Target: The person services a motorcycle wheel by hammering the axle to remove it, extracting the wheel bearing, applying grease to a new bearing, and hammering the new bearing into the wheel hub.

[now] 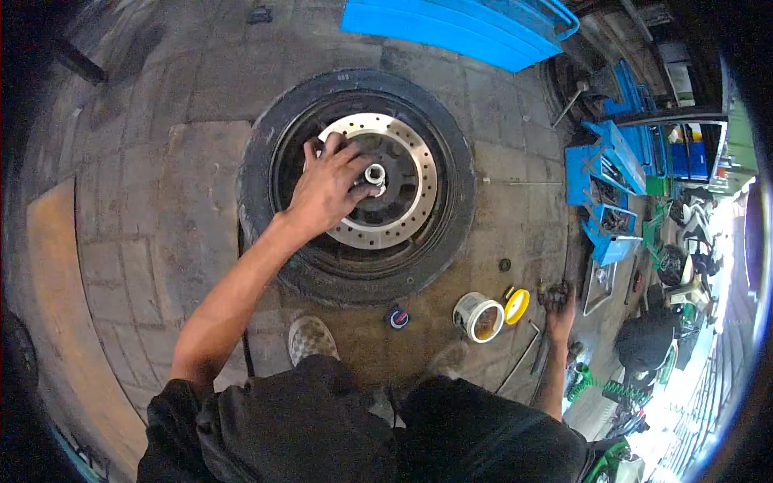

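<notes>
A black motorcycle wheel with its tyre [266,145] lies flat on the paved floor. A drilled silver brake disc [419,173] faces up on it. My left hand [326,185] rests on the disc, its thumb and fingers closed around the silver hub piece [375,174] at the centre. Far to the right and low, my right hand [558,310] reaches down to dark tools on the ground and grips a small dark part. A long metal wrench [519,358] lies just beside that hand.
An open white tin of grease [479,317] with its yellow lid [516,306] stands right of the wheel, and a small dark cap [396,317] lies near it. Blue toolbox trays [600,189] sit at the right, a blue panel [451,28] at the top. My shoe [310,338] is below the tyre.
</notes>
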{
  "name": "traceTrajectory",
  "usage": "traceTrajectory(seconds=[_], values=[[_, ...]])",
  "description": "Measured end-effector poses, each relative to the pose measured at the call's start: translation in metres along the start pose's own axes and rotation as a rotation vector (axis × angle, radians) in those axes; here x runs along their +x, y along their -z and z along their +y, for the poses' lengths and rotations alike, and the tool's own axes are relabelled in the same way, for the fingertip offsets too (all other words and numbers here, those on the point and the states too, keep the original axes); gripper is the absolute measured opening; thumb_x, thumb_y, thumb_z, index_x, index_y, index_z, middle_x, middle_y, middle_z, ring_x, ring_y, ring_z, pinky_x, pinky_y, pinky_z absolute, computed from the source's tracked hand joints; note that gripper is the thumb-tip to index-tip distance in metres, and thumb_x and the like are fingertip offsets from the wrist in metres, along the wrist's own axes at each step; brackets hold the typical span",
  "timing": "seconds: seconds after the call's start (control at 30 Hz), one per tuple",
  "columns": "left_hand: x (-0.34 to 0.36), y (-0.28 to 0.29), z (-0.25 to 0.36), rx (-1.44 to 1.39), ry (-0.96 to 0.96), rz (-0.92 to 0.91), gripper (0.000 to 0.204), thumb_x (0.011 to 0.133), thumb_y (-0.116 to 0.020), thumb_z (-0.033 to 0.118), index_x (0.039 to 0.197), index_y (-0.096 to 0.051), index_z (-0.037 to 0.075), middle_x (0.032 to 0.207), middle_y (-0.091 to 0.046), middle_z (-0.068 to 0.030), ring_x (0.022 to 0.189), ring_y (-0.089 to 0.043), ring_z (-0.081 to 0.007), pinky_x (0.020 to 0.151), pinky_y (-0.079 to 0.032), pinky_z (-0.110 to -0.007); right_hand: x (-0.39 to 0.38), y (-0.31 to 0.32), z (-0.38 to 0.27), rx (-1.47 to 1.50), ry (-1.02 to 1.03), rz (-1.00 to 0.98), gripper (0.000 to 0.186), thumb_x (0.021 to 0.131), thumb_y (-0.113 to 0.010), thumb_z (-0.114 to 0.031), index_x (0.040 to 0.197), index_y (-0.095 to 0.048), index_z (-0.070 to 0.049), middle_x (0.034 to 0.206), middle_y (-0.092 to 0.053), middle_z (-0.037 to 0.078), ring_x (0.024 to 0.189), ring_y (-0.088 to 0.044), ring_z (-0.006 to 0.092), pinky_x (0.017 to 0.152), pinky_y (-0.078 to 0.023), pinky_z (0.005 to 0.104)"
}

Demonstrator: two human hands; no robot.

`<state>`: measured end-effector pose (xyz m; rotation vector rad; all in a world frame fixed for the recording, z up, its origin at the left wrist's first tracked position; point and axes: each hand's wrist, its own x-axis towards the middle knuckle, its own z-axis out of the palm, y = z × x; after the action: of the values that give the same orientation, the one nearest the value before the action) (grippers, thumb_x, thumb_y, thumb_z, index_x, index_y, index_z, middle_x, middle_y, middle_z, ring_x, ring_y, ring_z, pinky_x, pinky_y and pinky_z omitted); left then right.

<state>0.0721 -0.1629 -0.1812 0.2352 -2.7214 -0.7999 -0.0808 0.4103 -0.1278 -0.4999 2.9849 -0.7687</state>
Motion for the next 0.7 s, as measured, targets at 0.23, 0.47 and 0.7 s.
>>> traceTrajectory(seconds=[0.23,0.47,0.7], values=[[0.001,0.007,0.004,0.079,0.057,-0.041,0.054,0.075,-0.08,0.04,0.119,-0.069,0.011,0.13,-0.059,-0.0113,0.128,-0.044,-0.0355,0.105,-0.027,-0.064,-0.209,-0.046,0.157,-0.286,-0.512,0.05,0.07,0.081,-0.078,-0.026,0.141,-0.047,-0.009,0.128,-0.055,0.022,0.115,-0.056,0.0351,0.094,-0.047,0.044],[-0.008,0.015,0.009,0.001,0.181,-0.039,0.087,0.063,-0.09,0.034,0.139,-0.053,0.013,0.141,-0.052,-0.0139,0.135,-0.035,-0.0385,0.112,-0.02,-0.064,-0.222,-0.063,0.147,-0.115,-0.656,0.039,0.077,0.091,-0.062,-0.051,0.143,-0.043,0.003,0.144,-0.041,0.033,0.136,-0.037,0.0496,0.113,-0.031,0.0537],[-0.002,0.006,0.012,0.138,0.127,-0.036,0.06,0.072,-0.083,0.035,0.125,-0.065,0.013,0.133,-0.057,-0.0104,0.128,-0.041,-0.0365,0.105,-0.027,-0.064,-0.224,-0.053,0.174,-0.513,-0.712,0.135,0.082,0.089,-0.064,-0.053,0.142,-0.041,0.005,0.144,-0.04,0.036,0.135,-0.037,0.0483,0.114,-0.03,0.0528]])
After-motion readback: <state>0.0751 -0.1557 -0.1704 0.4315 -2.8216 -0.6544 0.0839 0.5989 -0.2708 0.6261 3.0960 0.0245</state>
